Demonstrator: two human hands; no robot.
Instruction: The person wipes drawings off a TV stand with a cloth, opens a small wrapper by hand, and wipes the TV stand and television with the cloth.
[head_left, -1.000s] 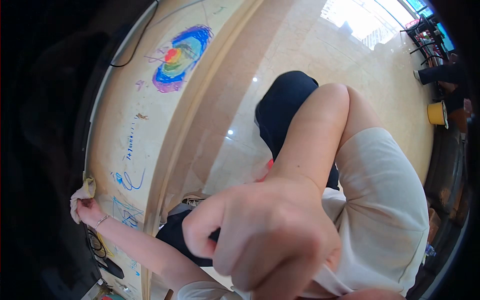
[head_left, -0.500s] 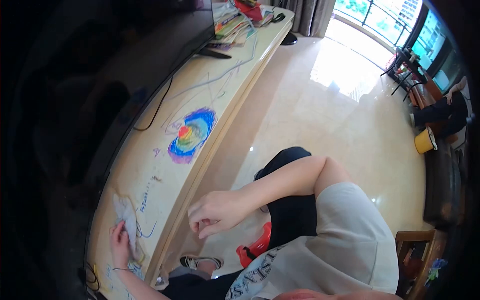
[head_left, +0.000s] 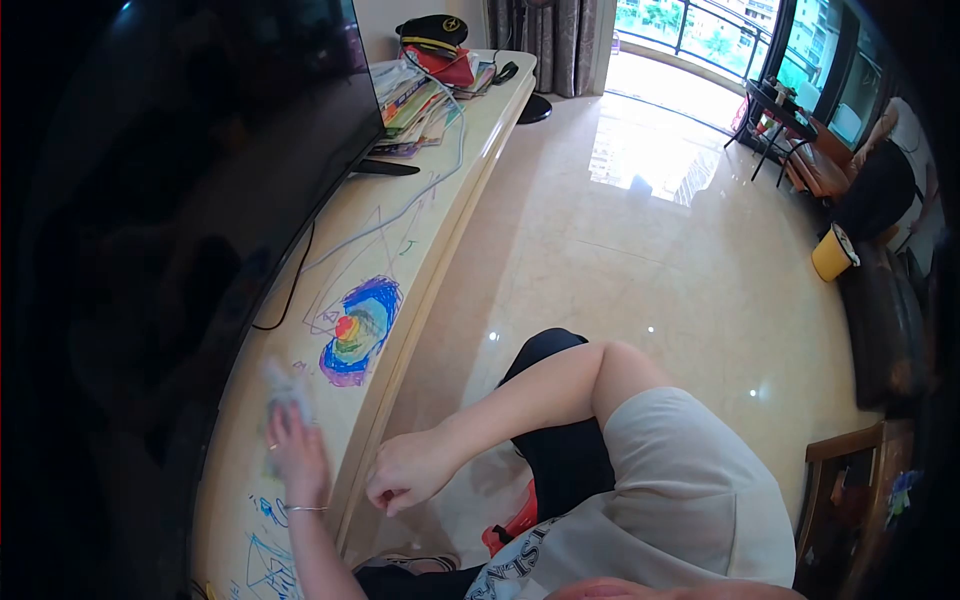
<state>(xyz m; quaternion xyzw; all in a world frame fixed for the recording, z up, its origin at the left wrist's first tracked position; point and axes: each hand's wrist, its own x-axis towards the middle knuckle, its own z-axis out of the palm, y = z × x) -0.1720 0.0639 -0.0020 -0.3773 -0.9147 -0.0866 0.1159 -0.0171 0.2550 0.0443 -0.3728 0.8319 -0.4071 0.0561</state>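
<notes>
— Fingers of the left hand (head_left: 298,455) stretch nearly straight over the cloth (head_left: 287,385); with the blur, I cannot tell whether they pinch it or merely press on it.

— What is the cloth like?

— Thin-looking, crumpled, whitish, soft at the edges, with a greenish-yellow tint along one side. It sits on the smooth cream top of the long bench (head_left: 245,430), between the bench's front edge and the television (head_left: 270,130), whose dark glossy screen stands along the bench's back.

— And the marks on the bench?

— Beside the cloth, toward the bench's far end, is a waxy-looking drawing (head_left: 365,325): a rounded patch of purple, blue, pale green and red. Thin blue scribbles (head_left: 268,572) cover the near end.

— What about the pose?

— The left forearm (head_left: 325,555) reaches up along the bench from its near end, a slim bracelet (head_left: 307,508) round the wrist. The right hand (head_left: 410,470) hangs just off the bench's front edge, loosely fisted, elbow bent, and I cannot see whether anything is inside.

— Farther out?

— Books and papers (head_left: 415,110) heap on the bench's far end, near a black peaked cap (head_left: 435,35). Well across the shiny tiled floor (head_left: 600,290) from the bench stands a yellow bucket (head_left: 832,255).
</notes>
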